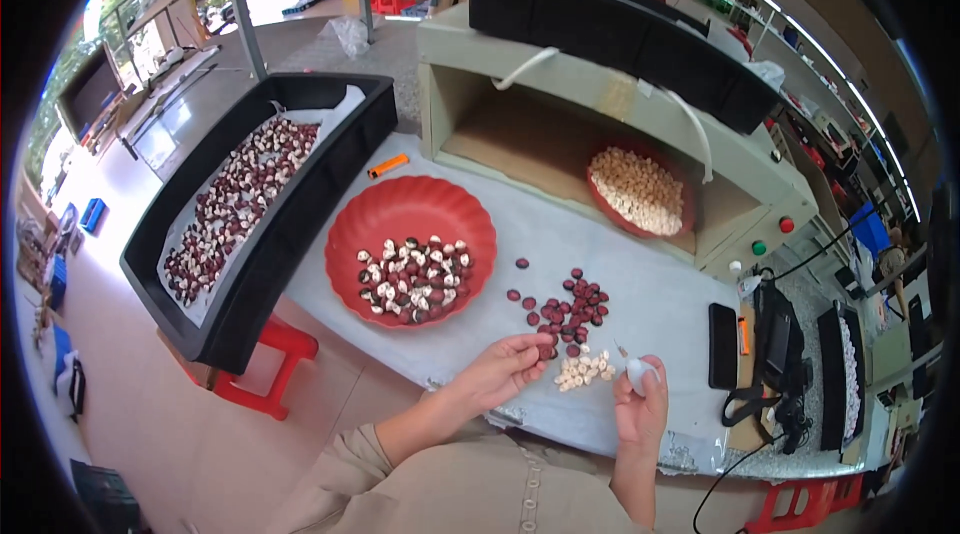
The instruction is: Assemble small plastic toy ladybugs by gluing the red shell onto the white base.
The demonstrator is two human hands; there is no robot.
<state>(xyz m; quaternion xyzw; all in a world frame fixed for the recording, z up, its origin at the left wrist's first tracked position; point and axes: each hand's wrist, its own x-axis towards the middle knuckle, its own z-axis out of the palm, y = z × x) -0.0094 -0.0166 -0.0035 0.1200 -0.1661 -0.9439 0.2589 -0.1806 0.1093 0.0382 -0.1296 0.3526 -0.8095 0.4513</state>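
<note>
A single dark red piece (pixel 546 349) is held at the lower centre of the frame, pinched narrowly between the thumb and fingertips of the left hand (pixel 497 370); a pale, bulb-shaped applicator (pixel 640 371) is gripped by the fingers of the right hand (pixel 640 408), just right of it. The applicator's long axis is slanted from the bulb at the lower right toward a thin tip (pixel 621 349) at the upper left; the tip is thus turned roughly to the left hand's side, and the held piece is placed left of it, at nearly the same height in the frame, the two being apart.

The gap between the hands is partly taken up by a small heap of pale pieces (pixel 583 371), by which the right hand is more closely neighboured; the loose dark red pieces (pixel 567 308) are spread just above, toward the centre, and are reached more nearly by the left hand's fingertips. A scalloped red bowl (pixel 405 206), in which two-toned pieces (pixel 410 284) are gathered, is set left of centre, above and left of the left hand; which face of the held piece is turned to the tip cannot be told, being partly covered by the fingers.
</note>
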